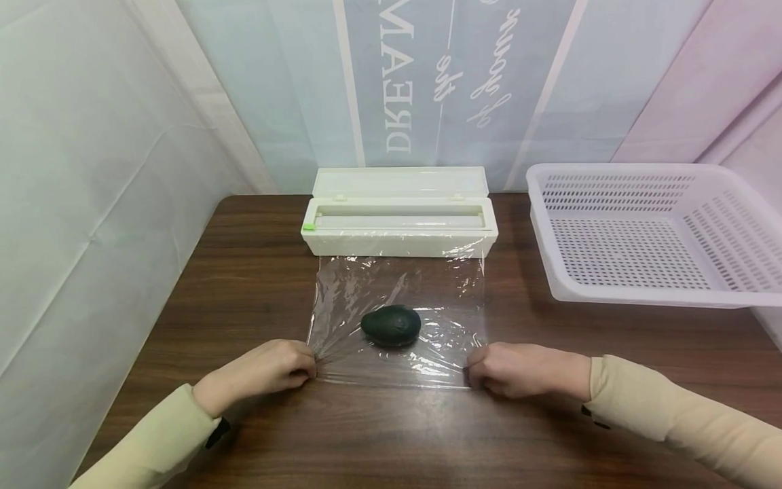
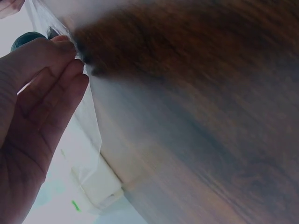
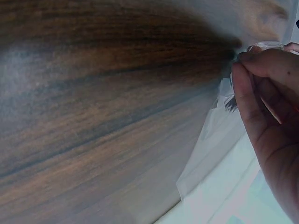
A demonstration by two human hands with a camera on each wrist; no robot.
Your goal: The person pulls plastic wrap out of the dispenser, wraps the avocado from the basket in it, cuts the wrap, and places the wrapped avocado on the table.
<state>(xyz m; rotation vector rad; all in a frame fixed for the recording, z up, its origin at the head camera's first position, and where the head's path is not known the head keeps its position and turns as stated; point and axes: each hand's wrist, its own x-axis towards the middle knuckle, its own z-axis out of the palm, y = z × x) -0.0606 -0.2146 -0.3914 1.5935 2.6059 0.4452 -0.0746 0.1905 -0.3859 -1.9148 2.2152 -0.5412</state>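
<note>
A clear sheet of plastic wrap (image 1: 354,285) stretches toward me from the white wrap dispenser (image 1: 397,244), whose lid (image 1: 400,182) is raised. On the sheet lies a dark green avocado (image 1: 392,326), its narrow end to the left. My left hand (image 1: 269,370) pinches the near left corner of the wrap. At the near right corner my right hand (image 1: 510,370) pinches the film between thumb and fingers. In the left wrist view the avocado (image 2: 28,39) shows partly behind my thumb. Wrinkles run through the film from both hands.
A white perforated plastic basket (image 1: 556,275) stands at the back right of the brown wooden table (image 1: 244,272). Behind the dispenser hangs a pale blue sheet with lettering (image 1: 397,81). A whitish wall sheet (image 1: 91,170) borders the table on the left.
</note>
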